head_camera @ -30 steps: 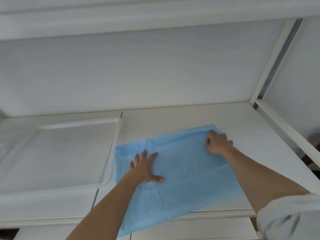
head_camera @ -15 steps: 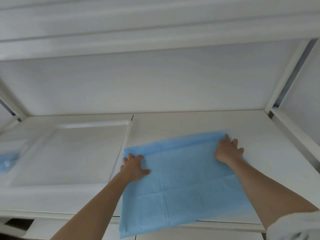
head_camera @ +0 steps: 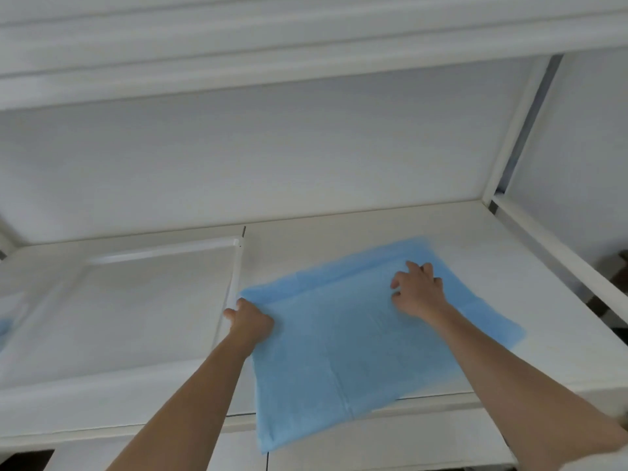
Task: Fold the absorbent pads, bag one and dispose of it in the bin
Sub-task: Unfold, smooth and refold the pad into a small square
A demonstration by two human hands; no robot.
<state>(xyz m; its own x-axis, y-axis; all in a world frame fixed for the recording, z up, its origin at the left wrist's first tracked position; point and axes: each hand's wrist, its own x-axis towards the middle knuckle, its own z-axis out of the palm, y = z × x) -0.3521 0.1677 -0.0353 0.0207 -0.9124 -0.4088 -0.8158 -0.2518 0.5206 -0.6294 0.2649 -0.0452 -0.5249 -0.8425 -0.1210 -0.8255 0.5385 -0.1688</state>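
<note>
Blue pad (head_camera: 356,334) lies open and flat on the surface, near edge hanging over the front edge. Left hand (head_camera: 251,322): fingers curled on its far-left corner. Right hand (head_camera: 416,288): fingers bent, pressing near the far edge. Folding barely begun; bagging and binning remain

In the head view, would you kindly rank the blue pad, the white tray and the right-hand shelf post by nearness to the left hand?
From the left hand:
1. Blue pad, its far left corner under the hand.
2. White tray, rim just left.
3. Shelf post, far right, at the back.
</note>
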